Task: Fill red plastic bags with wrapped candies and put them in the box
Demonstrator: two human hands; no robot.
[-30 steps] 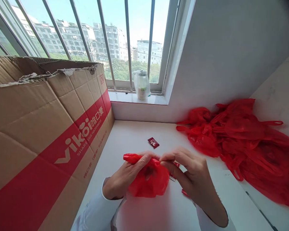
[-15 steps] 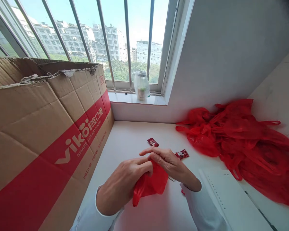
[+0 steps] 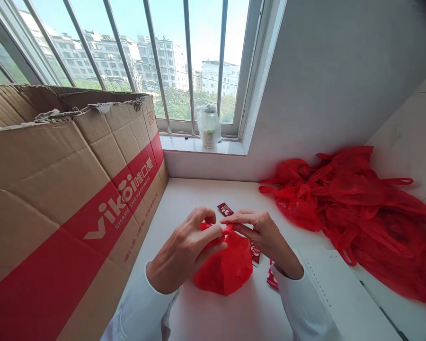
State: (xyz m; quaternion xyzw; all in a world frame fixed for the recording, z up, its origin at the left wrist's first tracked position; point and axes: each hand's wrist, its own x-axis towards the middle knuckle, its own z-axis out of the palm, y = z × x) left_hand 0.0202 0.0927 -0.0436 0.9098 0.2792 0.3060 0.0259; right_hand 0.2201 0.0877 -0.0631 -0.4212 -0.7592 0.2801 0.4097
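Observation:
A red plastic bag (image 3: 227, 272) bulges over the white table in front of me, its top gathered into a twisted neck. My left hand (image 3: 186, 248) is curled round the left side of that neck, thumb and fingers closed on the plastic. From the other side my right hand (image 3: 262, 232) pinches the neck between thumb and fingertips. What the bag contains, if anything, is hidden. Behind the hands lies a small dark-red packet (image 3: 225, 209). Another red packet (image 3: 255, 253) shows beside the bag, and one more (image 3: 271, 278) sits partly under my right sleeve.
A tall cardboard box (image 3: 102, 189) with a torn rim fills the left side. Many red plastic bags (image 3: 355, 203) are heaped at the right, behind a white panel (image 3: 344, 284). A bagged jar (image 3: 208, 125) stands on the sill of a barred window.
The bag has turned from a loose, drooping bundle into a rounder shape with a twisted neck. My left hand has risen slightly; my right fingers now pinch the neck. More of the packets shows.

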